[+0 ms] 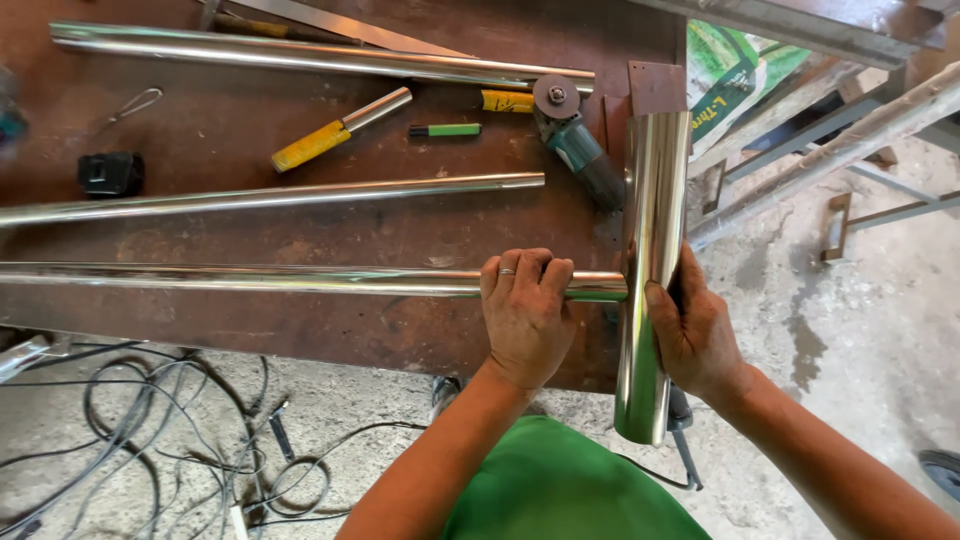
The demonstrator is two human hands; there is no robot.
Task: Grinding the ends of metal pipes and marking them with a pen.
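My left hand (525, 312) is wrapped around the right end of a thin shiny steel tube (250, 279) that lies along the front of a rusty brown metal table (300, 325). My right hand (695, 330) grips a thick polished steel pipe (650, 250) that stands crosswise to the thin tube. The thin tube's end butts against the thick pipe's side, forming a T. The thick pipe's near end overhangs the table edge, above my green shirt.
Two more steel tubes (270, 198) (300, 55) lie across the table. An angle grinder (575, 140), a yellow-handled tool (335, 132), a green marker (445, 130) and a black tape measure (110, 173) rest nearby. Cables (180, 440) snake over the concrete floor at left.
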